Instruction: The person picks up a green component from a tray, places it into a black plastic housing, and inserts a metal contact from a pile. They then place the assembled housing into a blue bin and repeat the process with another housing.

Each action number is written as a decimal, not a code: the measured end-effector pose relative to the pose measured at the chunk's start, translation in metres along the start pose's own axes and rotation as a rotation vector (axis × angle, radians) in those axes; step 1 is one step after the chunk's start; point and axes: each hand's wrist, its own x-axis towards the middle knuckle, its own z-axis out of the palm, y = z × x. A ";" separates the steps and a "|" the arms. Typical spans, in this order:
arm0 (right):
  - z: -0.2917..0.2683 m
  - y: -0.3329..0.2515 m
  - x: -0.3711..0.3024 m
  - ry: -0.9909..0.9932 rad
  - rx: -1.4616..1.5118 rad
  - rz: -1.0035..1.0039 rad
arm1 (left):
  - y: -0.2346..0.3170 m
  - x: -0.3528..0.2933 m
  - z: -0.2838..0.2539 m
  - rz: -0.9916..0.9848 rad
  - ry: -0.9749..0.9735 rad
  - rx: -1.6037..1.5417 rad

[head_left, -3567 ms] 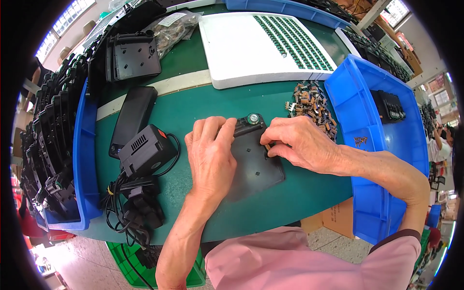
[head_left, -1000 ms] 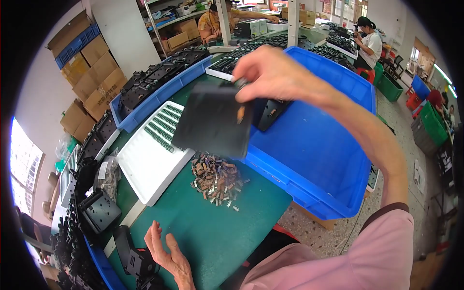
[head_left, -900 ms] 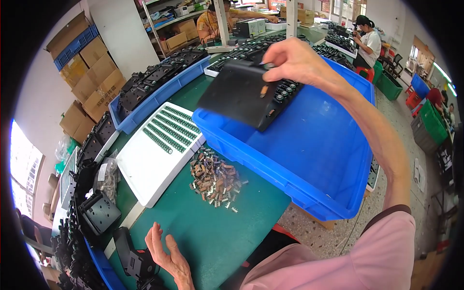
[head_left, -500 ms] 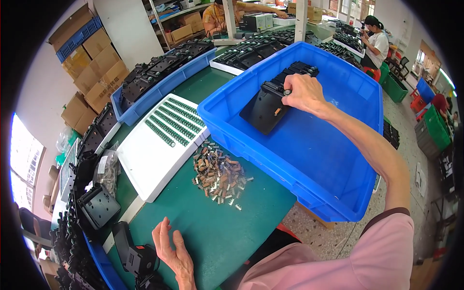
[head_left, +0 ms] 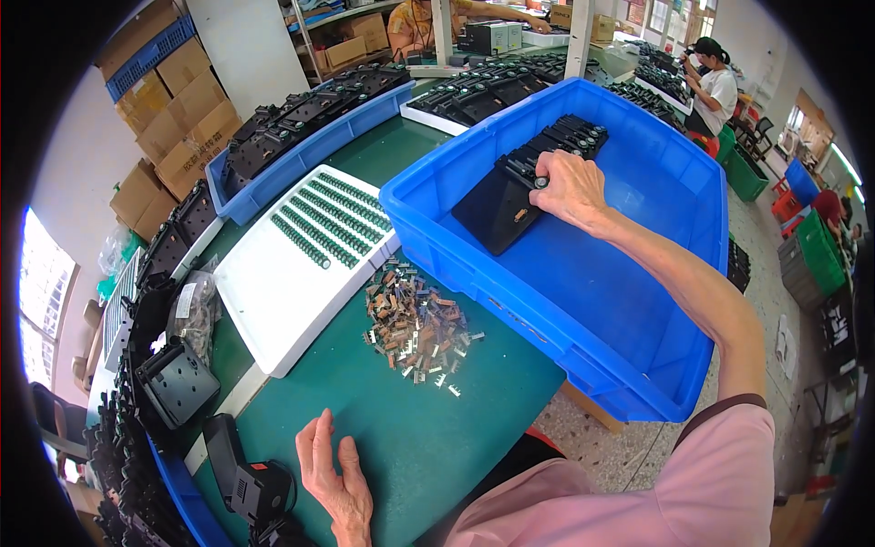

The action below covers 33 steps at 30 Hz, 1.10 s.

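A worker in a pink short-sleeved top (head_left: 711, 479) extends the right hand (head_left: 554, 185) over a blue plastic bin (head_left: 602, 273), thumb and fingers clamped on the corner of a black plastic panel (head_left: 488, 208) inside it. From that grip the panel spreads down and to the left in this view, its ribbed edge (head_left: 519, 166) uppermost and a small brown component (head_left: 521, 216) on its face; which side is longer cannot be told. It stands at the near end of a row of similar black panels (head_left: 571, 137) running to the upper right. The left hand (head_left: 334, 479), empty, well apart from the right and much farther from the panel, hangs with fingers loosely parted above the green table (head_left: 437, 438), near a black boxy device (head_left: 255, 488). Between the two lies a heap of small brown and silver components (head_left: 415, 324), with a white foam tray (head_left: 273, 287) beyond it to the left, bearing rows of green parts (head_left: 337, 219)
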 end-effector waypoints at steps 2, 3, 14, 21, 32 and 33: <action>0.000 0.000 0.000 -0.015 -0.020 0.023 | 0.000 0.000 0.001 0.003 -0.007 -0.002; 0.001 0.001 0.001 -0.017 -0.021 0.022 | 0.000 0.000 0.001 0.007 -0.013 -0.003; 0.014 0.010 0.008 0.014 -0.074 0.051 | 0.005 -0.003 0.002 -0.001 -0.074 0.014; 0.019 0.011 0.009 0.033 -0.088 0.044 | 0.006 -0.004 0.005 0.027 -0.102 0.031; 0.018 0.006 0.006 0.002 -0.063 0.039 | 0.007 -0.007 0.003 0.054 -0.117 0.060; 0.023 0.008 0.004 0.037 -0.064 0.006 | 0.007 -0.007 0.003 0.048 -0.108 0.053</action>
